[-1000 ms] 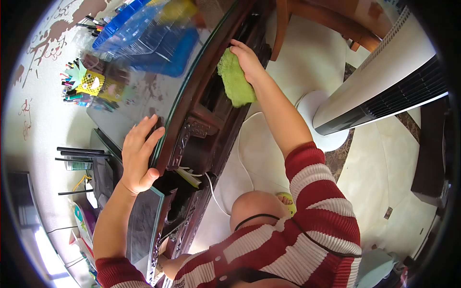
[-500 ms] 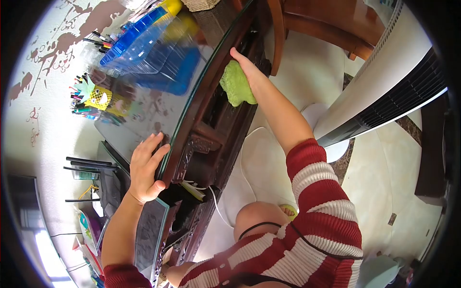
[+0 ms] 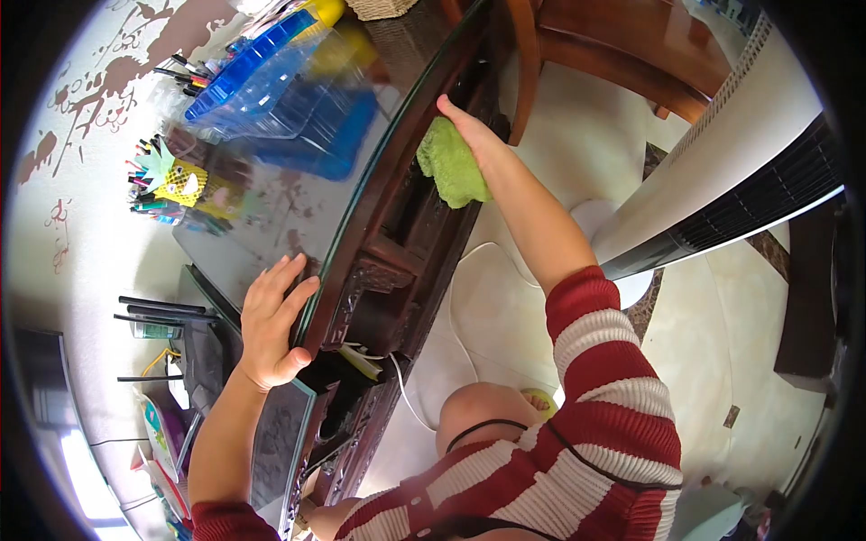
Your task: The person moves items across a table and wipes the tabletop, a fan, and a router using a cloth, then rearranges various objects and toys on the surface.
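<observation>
Green cloth (image 3: 454,169) sits bunched near the middle of the view, under the person's right hand (image 3: 471,135) and against the front of a dark wooden cabinet (image 3: 390,257). From the left, a pale wall (image 3: 95,216) carries brown painted marks, with a dark panel (image 3: 41,383) low at the edge. Beside it, black rods (image 3: 162,305) stick out toward the wall, and above them in view a yellow pineapple-shaped cup (image 3: 183,183) full of pens stands on the glass top (image 3: 236,248) of the cabinet. Next comes a clear and blue plastic container (image 3: 316,131), also on the glass. Below it in view, the left hand (image 3: 271,325) grasps nothing; its fingers are loosely spread over the glass near the edge, the thumb pointing out toward the cabinet's front. Farther right, a white cable (image 3: 454,316) curves across the pale floor beside the cabinet. The right hand grasps the cloth, with most of its fingers hidden, so how tightly they close cannot be told. A red-and-white striped sleeve (image 3: 609,352) covers the upper part of that arm. Right of the forearm stand a brown wooden chair (image 3: 622,59) and a white tower fan (image 3: 690,171) with a black grille.
</observation>
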The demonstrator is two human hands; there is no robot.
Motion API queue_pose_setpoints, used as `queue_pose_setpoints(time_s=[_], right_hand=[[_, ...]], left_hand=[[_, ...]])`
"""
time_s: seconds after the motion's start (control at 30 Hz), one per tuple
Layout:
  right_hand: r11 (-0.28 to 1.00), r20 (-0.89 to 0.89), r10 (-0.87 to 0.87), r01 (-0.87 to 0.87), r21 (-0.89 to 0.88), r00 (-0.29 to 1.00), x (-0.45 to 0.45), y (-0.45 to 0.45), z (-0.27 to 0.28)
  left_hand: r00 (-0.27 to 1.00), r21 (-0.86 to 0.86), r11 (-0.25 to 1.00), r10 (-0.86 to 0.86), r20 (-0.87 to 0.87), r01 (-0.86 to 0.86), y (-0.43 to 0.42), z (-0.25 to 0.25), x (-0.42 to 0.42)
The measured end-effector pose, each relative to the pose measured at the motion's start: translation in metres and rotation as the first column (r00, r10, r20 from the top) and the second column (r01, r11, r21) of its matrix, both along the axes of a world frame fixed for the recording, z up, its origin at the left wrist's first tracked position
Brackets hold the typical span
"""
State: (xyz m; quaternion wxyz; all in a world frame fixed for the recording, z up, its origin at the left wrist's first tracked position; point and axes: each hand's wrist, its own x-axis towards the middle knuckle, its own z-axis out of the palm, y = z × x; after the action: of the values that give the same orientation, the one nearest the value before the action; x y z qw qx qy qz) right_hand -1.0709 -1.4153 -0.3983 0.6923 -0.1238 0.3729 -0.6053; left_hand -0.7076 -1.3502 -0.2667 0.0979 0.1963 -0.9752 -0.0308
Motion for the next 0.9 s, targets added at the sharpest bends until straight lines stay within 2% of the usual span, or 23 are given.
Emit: queue_pose_setpoints(time_s=[0.1, 0.23, 0.33, 0.53, 0.63, 0.83, 0.9], right_hand=[[0.999, -0.098, -0.039, 0.037, -0.022, 0.994, -0.005, -0.021, -0.032], [0.987, -0.269, -0.161, 0.152, -0.053, 0.950, 0.001, -0.013, -0.020], [0.988, -0.275, -0.156, 0.145, -0.061, 0.949, -0.006, -0.014, -0.018], [1.000, 0.063, 0.005, -0.004, -0.016, 0.998, -0.005, -0.012, -0.019], [1.000, 0.121, -0.009, 0.012, -0.024, 0.993, -0.002, -0.014, -0.018], [0.994, 0.110, 0.100, -0.095, -0.051, 0.989, -0.010, -0.016, -0.020], [0.998, 0.042, 0.063, -0.063, -0.019, 0.997, -0.011, -0.015, -0.021]], left_hand=[[1.000, -0.009, 1.000, -0.002, -0.026, 0.002, 0.002, -0.001, -0.002], [0.999, -0.017, 1.000, -0.005, -0.046, 0.004, 0.005, 0.001, -0.004], [0.998, -0.020, 1.000, -0.023, -0.052, 0.022, 0.003, -0.001, -0.001], [0.999, -0.010, 1.000, -0.025, -0.041, 0.024, 0.000, 0.000, 0.001], [0.999, -0.006, 1.000, -0.017, -0.032, 0.017, -0.001, -0.001, 0.003], [1.000, 0.006, 1.000, -0.017, -0.024, 0.017, -0.003, 0.000, 0.003], [1.000, 0.009, 1.000, -0.015, -0.014, 0.015, -0.003, 0.000, 0.003]])
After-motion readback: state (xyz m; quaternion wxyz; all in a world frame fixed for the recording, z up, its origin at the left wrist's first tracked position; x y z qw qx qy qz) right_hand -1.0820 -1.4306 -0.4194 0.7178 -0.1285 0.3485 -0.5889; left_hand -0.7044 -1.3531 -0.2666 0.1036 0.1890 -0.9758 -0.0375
